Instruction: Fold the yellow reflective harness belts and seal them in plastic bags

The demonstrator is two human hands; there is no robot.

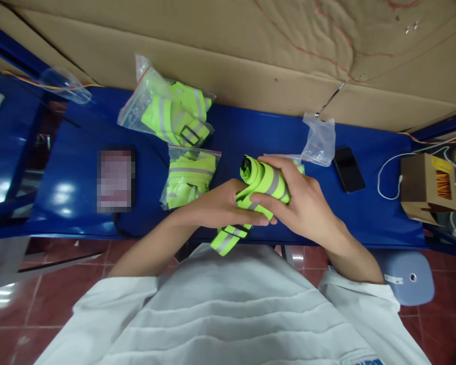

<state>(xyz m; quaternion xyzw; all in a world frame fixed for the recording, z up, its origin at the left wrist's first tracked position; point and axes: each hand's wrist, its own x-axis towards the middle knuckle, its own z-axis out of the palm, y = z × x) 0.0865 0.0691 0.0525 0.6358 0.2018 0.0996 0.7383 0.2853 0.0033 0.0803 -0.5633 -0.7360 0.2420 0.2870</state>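
Note:
Both hands hold a neon yellow-green reflective strap [266, 177] with grey stripes, partly wound into a roll. My right hand [302, 200] wraps over the roll from the right, thumb and fingers closed on it. Lower down, my left hand [228, 205] grips the strap's flat part, its fingers stretched beneath. A loose end with a black buckle [233, 231] hangs below toward my body. Left of my hands lies a clear zip bag [192, 175] with a folded strap inside. Behind it are more bagged straps [175, 111]. Behind my right hand, another bag is mostly hidden.
On the blue table [247, 129], a crumpled clear bag [319, 139] and a black phone [348, 170] lie to the right. A cardboard box [421, 185] and white cable stand farther right. A blurred-out item [116, 180] lies left, a clear cup [66, 86] behind it. Cardboard [213, 61] lines the back.

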